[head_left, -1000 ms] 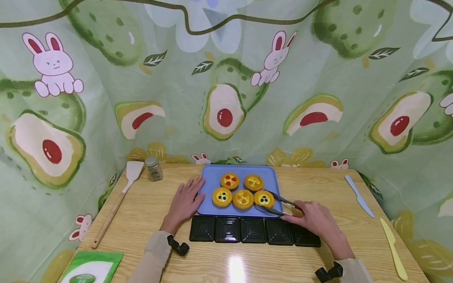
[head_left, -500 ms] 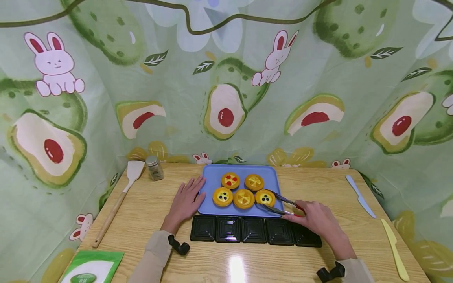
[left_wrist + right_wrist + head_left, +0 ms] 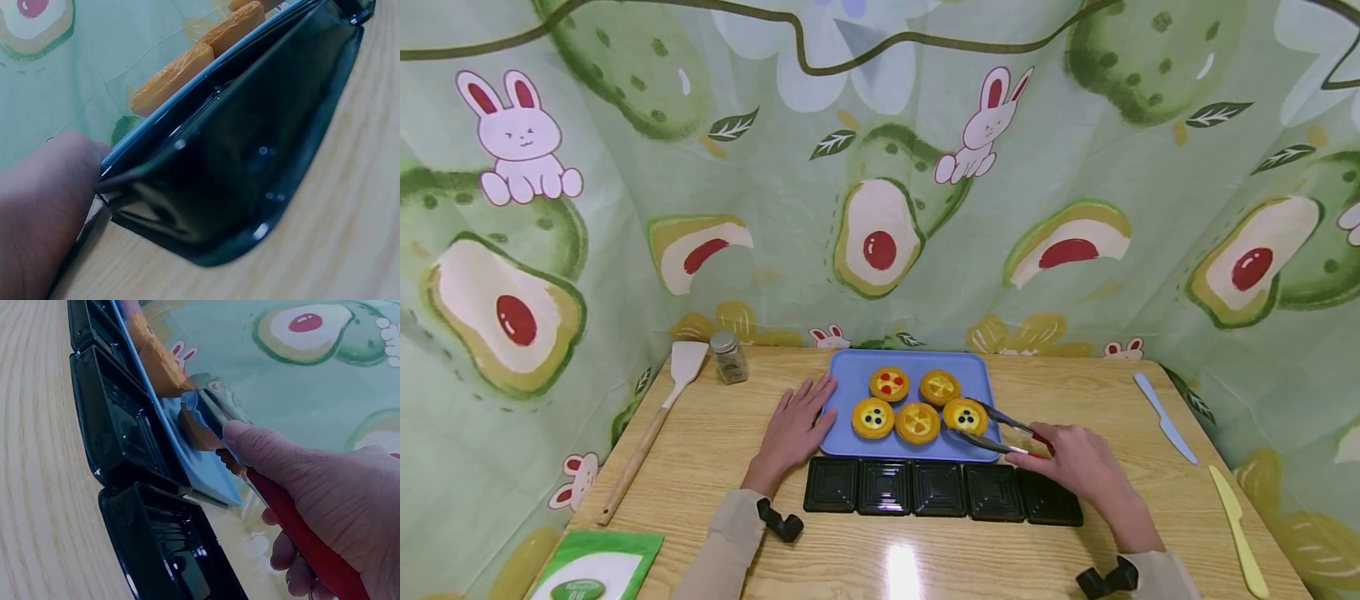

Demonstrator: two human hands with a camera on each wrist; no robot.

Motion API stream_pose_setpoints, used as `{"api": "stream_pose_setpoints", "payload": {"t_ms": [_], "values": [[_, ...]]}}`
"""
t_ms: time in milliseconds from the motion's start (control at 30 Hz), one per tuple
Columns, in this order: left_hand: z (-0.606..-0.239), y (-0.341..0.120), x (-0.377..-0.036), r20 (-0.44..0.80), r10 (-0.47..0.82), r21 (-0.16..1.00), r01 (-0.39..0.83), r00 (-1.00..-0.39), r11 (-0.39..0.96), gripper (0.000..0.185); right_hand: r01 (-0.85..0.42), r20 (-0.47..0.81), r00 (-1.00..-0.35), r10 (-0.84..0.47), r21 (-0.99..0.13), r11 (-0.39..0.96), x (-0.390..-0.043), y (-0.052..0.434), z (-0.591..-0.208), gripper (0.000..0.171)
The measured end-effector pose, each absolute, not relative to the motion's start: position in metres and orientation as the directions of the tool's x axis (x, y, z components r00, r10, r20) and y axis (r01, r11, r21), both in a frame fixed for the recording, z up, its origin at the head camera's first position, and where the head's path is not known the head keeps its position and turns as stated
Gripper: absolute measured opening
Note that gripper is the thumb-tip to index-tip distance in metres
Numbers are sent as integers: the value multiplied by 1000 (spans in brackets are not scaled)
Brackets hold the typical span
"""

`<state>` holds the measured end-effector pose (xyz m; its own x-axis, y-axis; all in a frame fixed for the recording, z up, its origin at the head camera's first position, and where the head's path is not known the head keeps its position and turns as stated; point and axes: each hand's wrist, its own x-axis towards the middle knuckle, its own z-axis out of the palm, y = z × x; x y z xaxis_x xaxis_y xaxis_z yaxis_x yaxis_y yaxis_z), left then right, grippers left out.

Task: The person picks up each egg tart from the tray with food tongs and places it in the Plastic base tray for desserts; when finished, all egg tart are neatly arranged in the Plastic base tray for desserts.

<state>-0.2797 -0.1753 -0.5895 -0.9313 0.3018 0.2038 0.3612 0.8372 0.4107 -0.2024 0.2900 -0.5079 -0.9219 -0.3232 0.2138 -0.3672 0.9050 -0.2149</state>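
Your right hand (image 3: 1071, 462) holds the tongs (image 3: 996, 432) – their tips flank a tart (image 3: 965, 416) just ahead; your left hand (image 3: 793, 429) lies flat, grip relaxed, beside the tray (image 3: 850, 379).

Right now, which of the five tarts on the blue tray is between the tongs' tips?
The front-right tart, the one with dark dots nearest the right hand; the tongs straddle it, while the other four sit untouched.

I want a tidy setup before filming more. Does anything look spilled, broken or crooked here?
Nothing stands out. Five tarts sit whole on the blue tray, the black cups line up straight before it, and the right hand holds tongs around one tart. The left hand rests flat beside the tray.
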Motion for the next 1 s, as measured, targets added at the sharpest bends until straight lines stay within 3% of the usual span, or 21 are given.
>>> {"api": "stream_pose_setpoints", "payload": {"t_ms": [1000], "values": [[-587,-173,-278,192,299,419,354,-935,836,61,-438,257,-886,-386,-189,879,-189,261,-487,51]]}}
